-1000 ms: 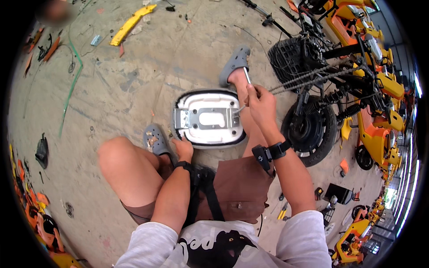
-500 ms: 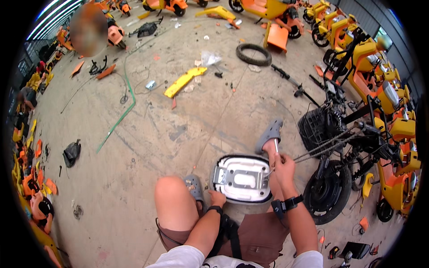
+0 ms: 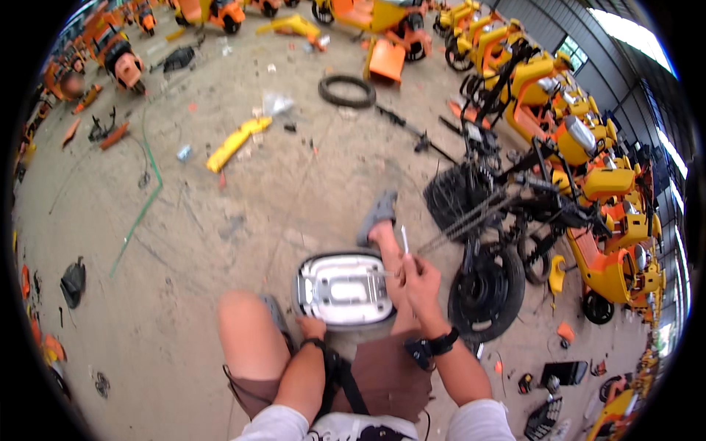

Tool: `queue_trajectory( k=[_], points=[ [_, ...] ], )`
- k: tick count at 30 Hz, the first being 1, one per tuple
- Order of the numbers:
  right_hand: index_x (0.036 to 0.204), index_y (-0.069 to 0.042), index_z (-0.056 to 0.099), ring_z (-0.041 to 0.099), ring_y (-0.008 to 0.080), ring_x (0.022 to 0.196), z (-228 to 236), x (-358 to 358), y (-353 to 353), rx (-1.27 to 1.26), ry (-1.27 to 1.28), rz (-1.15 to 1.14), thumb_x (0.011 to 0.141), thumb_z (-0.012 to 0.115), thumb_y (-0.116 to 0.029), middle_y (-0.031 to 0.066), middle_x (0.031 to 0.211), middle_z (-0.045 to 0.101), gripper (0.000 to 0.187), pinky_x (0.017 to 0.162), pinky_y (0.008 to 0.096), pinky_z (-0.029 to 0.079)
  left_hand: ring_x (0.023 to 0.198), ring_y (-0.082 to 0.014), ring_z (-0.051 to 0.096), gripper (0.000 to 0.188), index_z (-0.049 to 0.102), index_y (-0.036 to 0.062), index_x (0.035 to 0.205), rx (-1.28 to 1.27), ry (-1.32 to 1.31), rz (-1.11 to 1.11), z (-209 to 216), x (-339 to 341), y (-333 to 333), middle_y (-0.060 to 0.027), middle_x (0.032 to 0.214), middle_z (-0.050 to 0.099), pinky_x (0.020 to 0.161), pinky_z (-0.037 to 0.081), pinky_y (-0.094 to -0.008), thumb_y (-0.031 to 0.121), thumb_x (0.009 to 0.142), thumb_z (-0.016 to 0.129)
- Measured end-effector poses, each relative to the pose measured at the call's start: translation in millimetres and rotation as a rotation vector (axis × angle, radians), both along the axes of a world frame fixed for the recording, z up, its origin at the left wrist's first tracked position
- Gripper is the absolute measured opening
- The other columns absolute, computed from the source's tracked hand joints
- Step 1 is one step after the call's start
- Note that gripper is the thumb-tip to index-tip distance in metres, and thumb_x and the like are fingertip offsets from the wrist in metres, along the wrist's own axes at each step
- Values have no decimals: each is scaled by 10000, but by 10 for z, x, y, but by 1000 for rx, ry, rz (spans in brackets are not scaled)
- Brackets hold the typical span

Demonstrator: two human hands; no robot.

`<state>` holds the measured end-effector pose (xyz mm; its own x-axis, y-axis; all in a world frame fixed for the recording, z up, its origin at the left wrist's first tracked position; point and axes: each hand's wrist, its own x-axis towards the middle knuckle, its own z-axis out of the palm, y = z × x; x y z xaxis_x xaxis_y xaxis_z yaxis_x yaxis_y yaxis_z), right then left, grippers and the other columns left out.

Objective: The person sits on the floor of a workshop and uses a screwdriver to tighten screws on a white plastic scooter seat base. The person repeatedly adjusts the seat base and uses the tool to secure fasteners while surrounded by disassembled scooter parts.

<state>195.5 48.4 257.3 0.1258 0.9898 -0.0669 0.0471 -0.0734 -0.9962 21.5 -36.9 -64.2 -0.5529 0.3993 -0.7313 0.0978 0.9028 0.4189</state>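
An oval scooter seat (image 3: pixel 346 318) lies upside down on the floor between my legs. Its white underside, dark rim and metal bracket face up. My left hand (image 3: pixel 312 327) is closed at the seat's near left edge; some fingertips are hidden there. To the right of the seat, my right hand (image 3: pixel 421 285) is closed around a shiny metal wrench (image 3: pixel 404 240). One rod-like arm of the wrench sticks up from the fist. A thinner part points left toward the seat's right end, and I cannot tell whether it touches.
At the right stands a stripped black scooter frame with a wheel (image 3: pixel 485 294) and a black basket (image 3: pixel 450 192). Yellow scooters (image 3: pixel 526 88) line the right side. A loose tyre (image 3: pixel 347 91), a yellow panel (image 3: pixel 237 145) and a green strip (image 3: pixel 140 220) lie farther off.
The view has turned right, so the scene sits farther left. My right fist has tipped and the wrench's upper arm now stands free above it. My left hand stays at the seat edge.
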Motion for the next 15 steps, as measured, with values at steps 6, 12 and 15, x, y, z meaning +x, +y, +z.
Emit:
queue_trajectory(
  k=[6,12,15],
  points=[
    [1053,96,630,557,108,597,-89,147,-305,-32,-84,-45,1000,536,-205,40,650,554,320,504,246,466,1035,-429,625,723,121,-126,1392,19,-12,72,272,146,-20,-324,1138,602,912,497,-479,131,858,534],
    [1071,91,625,539,90,561,-305,94,-367,-76,-150,-31,1001,539,-227,33,650,562,337,489,227,451,1033,-446,615,641,177,-85,1328,-24,-44,128,496,80,5,-329,1111,605,911,488,-504,123,851,552],
    [1071,86,630,525,76,554,-359,44,-341,-98,-197,-34,994,547,-219,32,651,570,326,491,217,422,1026,-460,609,566,223,-52,1256,1,-55,170,437,91,-20,-343,1091,600,909,482,-508,117,840,567]
  ],
)
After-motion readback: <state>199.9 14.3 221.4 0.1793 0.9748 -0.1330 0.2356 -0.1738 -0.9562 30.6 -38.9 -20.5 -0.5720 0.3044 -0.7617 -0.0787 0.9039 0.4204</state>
